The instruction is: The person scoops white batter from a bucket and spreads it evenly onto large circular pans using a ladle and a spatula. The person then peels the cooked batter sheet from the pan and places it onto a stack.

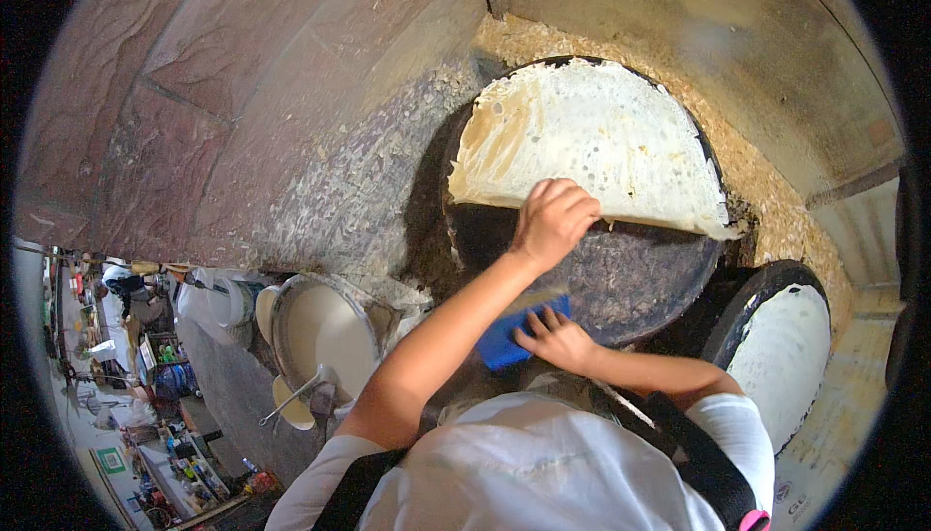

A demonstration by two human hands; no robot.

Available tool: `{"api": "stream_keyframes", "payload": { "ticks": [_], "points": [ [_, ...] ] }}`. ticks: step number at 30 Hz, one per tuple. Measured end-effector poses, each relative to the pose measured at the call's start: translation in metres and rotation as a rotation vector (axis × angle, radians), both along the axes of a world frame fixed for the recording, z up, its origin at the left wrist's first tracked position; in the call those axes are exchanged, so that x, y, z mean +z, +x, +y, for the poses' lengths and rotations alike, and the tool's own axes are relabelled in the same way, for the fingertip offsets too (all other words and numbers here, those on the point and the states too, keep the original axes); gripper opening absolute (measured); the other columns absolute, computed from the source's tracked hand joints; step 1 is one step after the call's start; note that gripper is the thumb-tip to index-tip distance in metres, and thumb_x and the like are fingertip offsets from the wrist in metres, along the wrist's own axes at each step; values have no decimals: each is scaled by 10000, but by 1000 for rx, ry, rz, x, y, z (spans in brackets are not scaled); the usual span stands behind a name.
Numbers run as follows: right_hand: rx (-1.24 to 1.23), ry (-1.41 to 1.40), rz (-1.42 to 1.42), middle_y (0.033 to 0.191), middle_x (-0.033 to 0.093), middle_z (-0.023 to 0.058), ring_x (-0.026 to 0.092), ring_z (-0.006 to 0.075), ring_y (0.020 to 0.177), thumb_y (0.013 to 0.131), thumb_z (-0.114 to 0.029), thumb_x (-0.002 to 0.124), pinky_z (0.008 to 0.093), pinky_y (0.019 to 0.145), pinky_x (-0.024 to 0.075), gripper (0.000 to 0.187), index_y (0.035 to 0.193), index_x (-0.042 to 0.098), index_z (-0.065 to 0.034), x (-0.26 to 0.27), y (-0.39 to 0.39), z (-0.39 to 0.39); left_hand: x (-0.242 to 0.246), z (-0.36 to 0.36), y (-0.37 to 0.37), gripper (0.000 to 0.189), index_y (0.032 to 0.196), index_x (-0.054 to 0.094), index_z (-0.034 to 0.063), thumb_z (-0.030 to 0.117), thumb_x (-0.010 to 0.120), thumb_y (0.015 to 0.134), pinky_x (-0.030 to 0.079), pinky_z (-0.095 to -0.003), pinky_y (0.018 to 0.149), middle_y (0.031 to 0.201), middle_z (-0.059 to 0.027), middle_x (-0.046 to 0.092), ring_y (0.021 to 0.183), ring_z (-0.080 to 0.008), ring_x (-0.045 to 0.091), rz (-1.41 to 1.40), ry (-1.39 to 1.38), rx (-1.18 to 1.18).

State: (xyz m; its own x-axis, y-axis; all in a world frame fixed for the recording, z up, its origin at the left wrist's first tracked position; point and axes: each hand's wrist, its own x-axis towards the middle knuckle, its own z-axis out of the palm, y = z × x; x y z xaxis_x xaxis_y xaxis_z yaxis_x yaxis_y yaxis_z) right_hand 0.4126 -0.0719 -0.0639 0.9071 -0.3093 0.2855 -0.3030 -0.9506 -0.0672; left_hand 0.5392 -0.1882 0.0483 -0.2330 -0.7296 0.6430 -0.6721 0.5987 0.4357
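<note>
A large, thin white flatbread (604,131) covers the far part of a round black griddle (618,284). Its near edge runs straight across the plate, as if lifted or folded back. My left hand (556,214) pinches this edge near its middle, with the fingers curled over it. Closer to my body, my right hand (556,342) grips a blue scraper-like tool (505,342) with a tan edge. The tool is blurred and partly covered by my fingers, at the griddle's near rim. Dark, bare metal shows between the hands.
To the left stands a bucket of pale batter (309,324) with a metal ladle (294,394) across its rim. On the right is a second round griddle (734,327) covered with a white sheet (789,364). A stone-like wall (218,116) rises at left; cluttered shelves (182,451) lie beyond the bucket.
</note>
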Motion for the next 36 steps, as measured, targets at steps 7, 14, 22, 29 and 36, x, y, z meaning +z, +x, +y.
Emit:
{"api": "stream_keyframes", "payload": {
  "ticks": [7,14,22,29,36],
  "points": [
    [-865,-74,324,1270,347,133,313,224,1170,857,-257,369,358,965,265,430,1243,340,-69,-62,-16,-249,34,-17,1,165,712,560,93,40,628,571,398,-331,679,731,-15,565,767,-209,537,2,-222,42],
    [-804,-383,418,1222,413,169,407,358,1101,822,-218,414,500,876,371,463,1255,338,-75,-24,-121,-158,21,7,-7,183,756,566,79,41,625,587,420,-327,643,762,-34,565,742,-216,546,-4,-81,-93],
    [-11,177,70,1040,498,255,540,399,848,754,-155,425,459,694,474,408,1162,429,-166,0,32,9,-2,-65,28,135,761,580,73,189,627,712,435,-350,661,757,-77,573,739,-247,555,-73,368,-99],
    [-607,183,151,896,575,239,583,373,757,795,-165,423,515,601,469,254,990,522,-37,-18,190,-210,106,-154,35,170,775,604,75,190,678,675,458,-307,609,752,-74,602,677,-217,588,104,68,35],
    [-1169,274,29,1061,541,187,534,338,969,845,-111,360,424,794,438,238,1025,507,-60,-30,-36,-354,155,-122,30,130,786,600,65,116,654,679,464,-275,616,733,-53,607,666,-165,587,14,-170,9]
  ]
}}
